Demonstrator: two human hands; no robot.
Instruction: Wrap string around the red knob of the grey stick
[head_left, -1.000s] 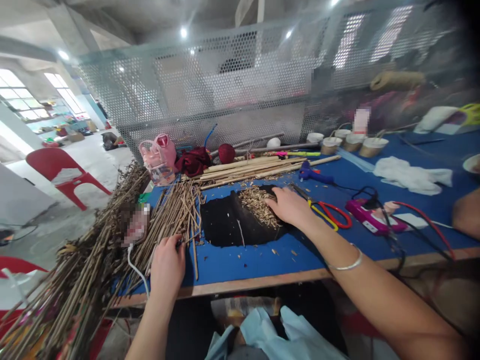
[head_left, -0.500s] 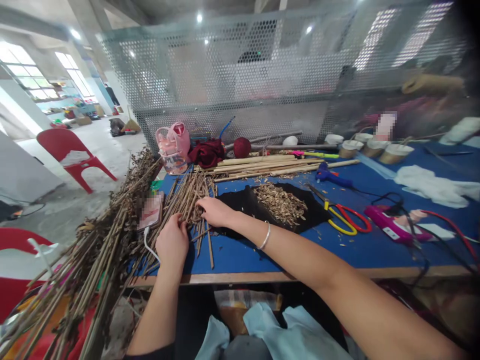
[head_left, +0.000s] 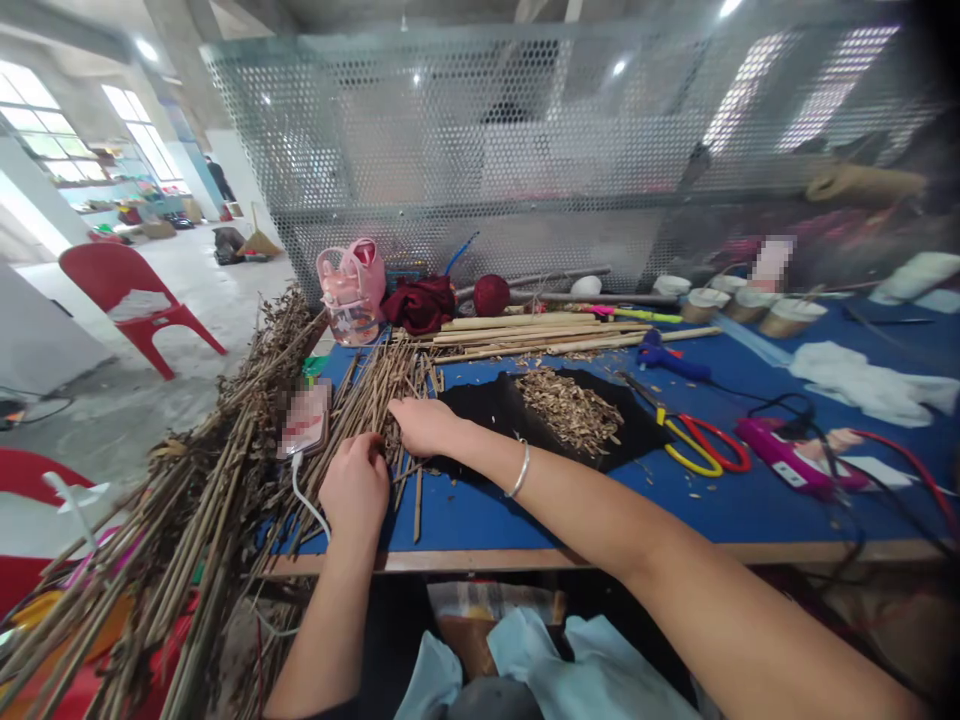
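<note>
My left hand (head_left: 355, 487) is at the table's front left with curled fingers. A thin dry stalk (head_left: 405, 468) runs out from its fingertips toward the right. Just above, my right hand (head_left: 424, 427) reaches across, thumb and fingers closed at the edge of a pile of dry stalks (head_left: 367, 390); what they pinch is hidden. Beneath and beyond the right wrist lies a black cloth (head_left: 487, 395) with a heap of small brown chips (head_left: 574, 410) on it.
Scissors (head_left: 697, 445) with red and yellow handles lie right of the cloth, near a blue glue gun (head_left: 671, 360) and a purple power strip (head_left: 795, 470). Pale sticks (head_left: 525, 338) lie behind. A phone (head_left: 307, 418) with a white cable rests left, beside leafy stalks (head_left: 232, 440).
My right hand has left the chip heap and moved left to the stalk pile beside my left hand. Over the last half second both hands have shifted only slightly.
</note>
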